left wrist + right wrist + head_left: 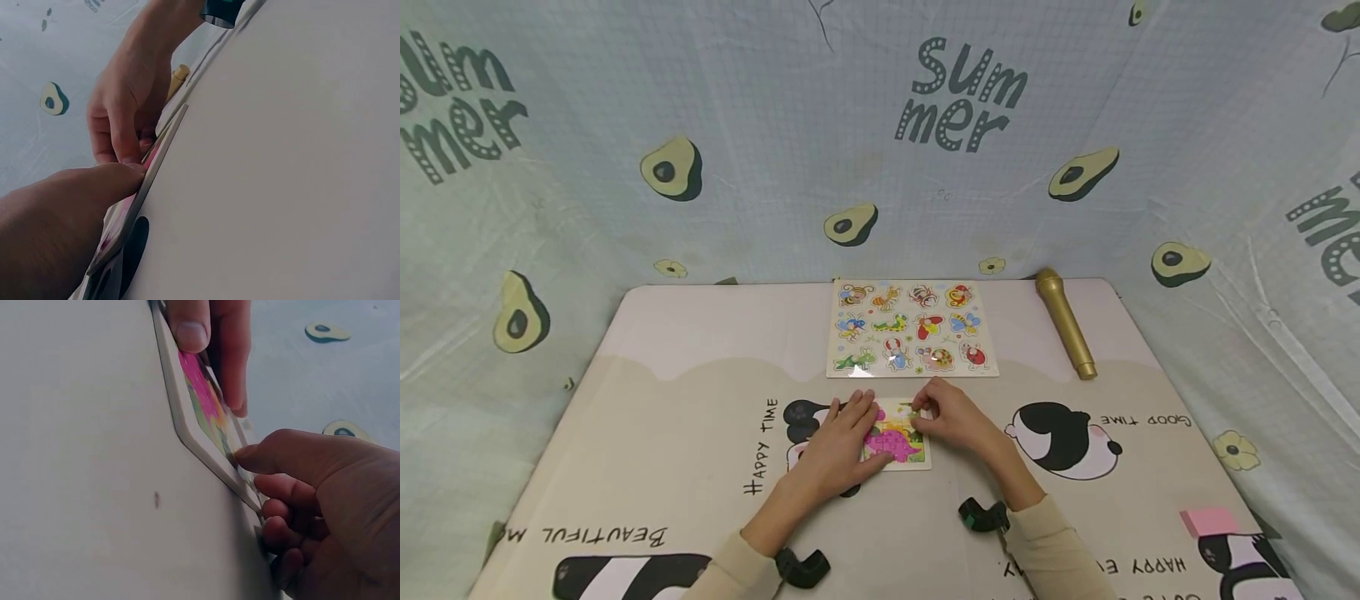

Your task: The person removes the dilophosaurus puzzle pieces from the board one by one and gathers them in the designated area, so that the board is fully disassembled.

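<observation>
Pink and yellow, the dinosaur puzzle (898,436) lies just below the centre of the head view, on the table (700,442). My left hand (835,446) rests on its left side, fingers extended; my right hand (957,419), fingers curled, pinches at its upper right. An insect board (912,333) lies above, a golden tube (1066,325) to its right.

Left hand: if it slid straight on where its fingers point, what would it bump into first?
Ahead of the left hand, the insect board probably comes first, at its near edge; relative height is unclear, so the hand might pass over it.
</observation>
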The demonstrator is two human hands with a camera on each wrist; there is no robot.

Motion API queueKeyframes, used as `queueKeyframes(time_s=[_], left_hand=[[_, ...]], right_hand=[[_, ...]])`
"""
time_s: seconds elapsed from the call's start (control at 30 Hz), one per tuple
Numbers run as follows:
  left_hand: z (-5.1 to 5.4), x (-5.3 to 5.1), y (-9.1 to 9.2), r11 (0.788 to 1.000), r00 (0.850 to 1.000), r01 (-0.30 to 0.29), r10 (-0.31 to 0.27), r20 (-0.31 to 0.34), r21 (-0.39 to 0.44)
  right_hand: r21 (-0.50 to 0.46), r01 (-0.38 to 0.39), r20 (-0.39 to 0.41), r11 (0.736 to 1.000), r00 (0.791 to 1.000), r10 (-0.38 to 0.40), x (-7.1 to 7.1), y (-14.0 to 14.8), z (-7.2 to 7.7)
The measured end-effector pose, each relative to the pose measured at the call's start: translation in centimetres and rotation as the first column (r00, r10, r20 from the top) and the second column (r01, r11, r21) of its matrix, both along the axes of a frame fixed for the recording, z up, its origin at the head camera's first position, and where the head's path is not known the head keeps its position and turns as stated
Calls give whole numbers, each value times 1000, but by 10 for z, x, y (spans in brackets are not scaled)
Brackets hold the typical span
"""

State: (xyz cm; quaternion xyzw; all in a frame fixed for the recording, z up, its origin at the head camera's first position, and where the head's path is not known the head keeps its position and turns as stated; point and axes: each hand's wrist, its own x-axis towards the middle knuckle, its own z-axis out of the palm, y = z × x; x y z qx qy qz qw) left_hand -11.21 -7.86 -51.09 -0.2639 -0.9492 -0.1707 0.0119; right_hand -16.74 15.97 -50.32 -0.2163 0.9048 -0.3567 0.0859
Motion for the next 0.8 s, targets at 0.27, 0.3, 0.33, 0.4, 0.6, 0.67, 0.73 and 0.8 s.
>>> queueKeyframes(time_s=[0.27, 0.3, 0.33, 0.4, 0.6, 0.67, 0.73, 0.8], left_hand=[[-4, 2, 1, 1000, 1000, 24, -24, -11, -6], [-4, 2, 1, 1000, 1000, 22, -22, -11, -3], [-4, 2, 1, 1000, 1000, 20, -20, -12, 2], [-3, 2, 2, 1000, 1000, 17, -17, -11, 6], [-3, 3, 2, 1000, 1000, 6, -6, -6, -22], [-3, 3, 2, 1000, 1000, 4, -5, -4, -30], [-3, 3, 3, 999, 1000, 4, -4, -4, -36], [-3, 2, 3, 999, 1000, 4, -4, -6, -40]], right_hand=[[93, 48, -1, 994, 999, -48, 2, -2, 6], [107, 53, 0, 993, 999, -53, 2, -3, 8], [116, 59, 2, 991, 998, -59, 2, -4, 8], [134, 73, 3, 988, 997, -74, 3, -5, 9], [141, 115, 24, 983, 993, -119, 5, -11, 13], [141, 122, 23, 983, 992, -126, 6, -12, 14], [144, 120, 12, 982, 992, -123, 7, -13, 15], [149, 114, -1, 982, 993, -116, 7, -14, 16]])
